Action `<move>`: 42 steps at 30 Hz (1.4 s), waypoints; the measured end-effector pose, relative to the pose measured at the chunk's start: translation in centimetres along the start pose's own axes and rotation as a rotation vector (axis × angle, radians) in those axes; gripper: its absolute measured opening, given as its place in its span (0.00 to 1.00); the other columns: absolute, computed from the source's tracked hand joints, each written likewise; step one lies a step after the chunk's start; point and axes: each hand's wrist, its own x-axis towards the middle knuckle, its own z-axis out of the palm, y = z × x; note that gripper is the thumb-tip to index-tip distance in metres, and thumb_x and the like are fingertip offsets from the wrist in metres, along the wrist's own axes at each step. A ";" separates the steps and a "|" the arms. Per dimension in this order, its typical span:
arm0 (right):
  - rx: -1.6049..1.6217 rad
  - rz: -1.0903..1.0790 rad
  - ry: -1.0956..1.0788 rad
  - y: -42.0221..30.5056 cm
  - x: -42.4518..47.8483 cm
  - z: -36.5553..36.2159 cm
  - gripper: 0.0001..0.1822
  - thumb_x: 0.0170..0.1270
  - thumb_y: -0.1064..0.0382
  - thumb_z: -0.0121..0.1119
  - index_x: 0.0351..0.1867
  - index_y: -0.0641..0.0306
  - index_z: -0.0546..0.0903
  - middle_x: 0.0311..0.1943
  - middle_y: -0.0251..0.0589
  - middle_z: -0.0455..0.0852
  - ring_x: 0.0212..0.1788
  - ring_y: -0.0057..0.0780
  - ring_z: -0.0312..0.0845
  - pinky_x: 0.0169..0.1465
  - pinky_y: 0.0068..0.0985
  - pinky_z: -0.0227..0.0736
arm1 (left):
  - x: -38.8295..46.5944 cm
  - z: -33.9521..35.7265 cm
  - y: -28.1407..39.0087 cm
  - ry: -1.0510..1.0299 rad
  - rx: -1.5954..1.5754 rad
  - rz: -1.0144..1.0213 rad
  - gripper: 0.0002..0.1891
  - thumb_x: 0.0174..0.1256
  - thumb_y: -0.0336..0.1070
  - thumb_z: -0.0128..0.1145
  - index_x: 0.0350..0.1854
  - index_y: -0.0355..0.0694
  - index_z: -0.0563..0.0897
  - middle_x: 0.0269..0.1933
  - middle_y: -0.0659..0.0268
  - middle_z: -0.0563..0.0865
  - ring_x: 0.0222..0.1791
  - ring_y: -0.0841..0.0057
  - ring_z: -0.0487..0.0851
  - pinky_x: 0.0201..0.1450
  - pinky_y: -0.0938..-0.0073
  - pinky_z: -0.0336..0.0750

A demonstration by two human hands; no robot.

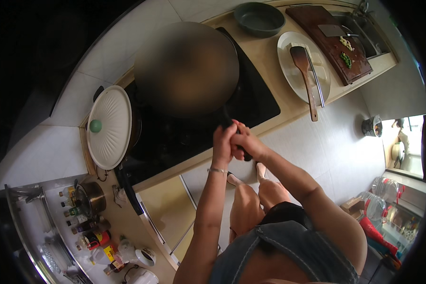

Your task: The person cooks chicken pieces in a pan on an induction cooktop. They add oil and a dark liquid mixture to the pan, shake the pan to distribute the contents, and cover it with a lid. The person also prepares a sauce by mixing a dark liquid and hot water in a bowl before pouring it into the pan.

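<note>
Both of my hands are wrapped around the black handle (pixel 247 156) of a large round pan (pixel 188 71). My left hand (pixel 223 143), with a bracelet at the wrist, overlaps my right hand (pixel 249 141) on the grip. The pan is over the black cooktop (pixel 257 96); its inside is blurred, so I cannot tell the contents. Left of it, a cream ribbed lid (pixel 112 135) with a green knob rests on another pan, whose black handle (pixel 129 191) points towards the counter's front edge.
Right of the cooktop, an oval plate (pixel 285 64) holds white blocks, a wooden spatula (pixel 305 78) and metal chopsticks (pixel 316 80). Beyond are a dark pan (pixel 260 19) and a cutting board (pixel 305 21) with a cleaver (pixel 332 30) and chopped ingredients. Bottles and a pot (pixel 92 198) stand left.
</note>
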 end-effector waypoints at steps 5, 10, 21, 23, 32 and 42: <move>-0.024 -0.009 0.022 -0.2 -0.1 -0.7 0.30 0.47 0.72 0.46 0.55 0.69 0.51 0.12 0.38 0.67 0.06 0.23 0.61 0.10 0.20 0.58 | 0.9 0.9 -0.5 -0.024 -0.025 0.113 0.09 0.56 0.36 0.50 0.34 0.37 0.75 0.31 0.65 0.79 0.26 0.83 0.76 0.28 0.86 0.72; -0.015 -0.027 0.082 -0.2 -0.6 -0.8 0.22 0.45 0.71 0.48 0.43 0.81 0.60 0.10 0.38 0.68 0.06 0.24 0.62 0.11 0.21 0.60 | 1.1 0.6 -1.6 0.004 -0.027 0.067 0.10 0.56 0.38 0.49 0.34 0.36 0.74 0.32 0.63 0.79 0.24 0.81 0.76 0.22 0.85 0.73; 0.030 0.006 0.035 0.5 -0.2 -1.9 0.18 0.46 0.70 0.48 0.39 0.77 0.62 0.10 0.38 0.68 0.06 0.23 0.62 0.11 0.20 0.60 | 0.9 1.0 -1.6 -0.005 -0.072 0.045 0.09 0.56 0.37 0.51 0.35 0.37 0.74 0.31 0.66 0.78 0.27 0.84 0.75 0.27 0.87 0.71; 0.039 -0.001 0.058 0.4 -0.2 -1.8 0.16 0.46 0.70 0.48 0.38 0.76 0.63 0.10 0.39 0.68 0.06 0.23 0.62 0.11 0.20 0.60 | 1.0 0.9 -1.8 -0.010 -0.074 0.038 0.09 0.56 0.37 0.51 0.35 0.38 0.74 0.31 0.66 0.78 0.27 0.84 0.75 0.28 0.87 0.71; 0.005 0.058 0.063 0.4 -0.1 -2.3 0.17 0.45 0.70 0.48 0.39 0.71 0.62 0.12 0.40 0.69 0.07 0.24 0.63 0.10 0.20 0.59 | 1.4 0.7 -2.5 0.004 -0.081 0.062 0.09 0.57 0.37 0.51 0.36 0.38 0.74 0.31 0.68 0.78 0.28 0.85 0.75 0.29 0.86 0.71; -0.032 0.077 0.000 -0.3 -0.2 -2.5 0.12 0.54 0.62 0.48 0.35 0.69 0.69 0.18 0.39 0.73 0.14 0.24 0.69 0.18 0.19 0.66 | -1.0 -4.6 -1.4 0.524 0.782 0.515 0.18 0.49 0.47 0.63 0.31 0.38 0.73 0.20 0.70 0.74 0.21 0.83 0.74 0.23 0.83 0.70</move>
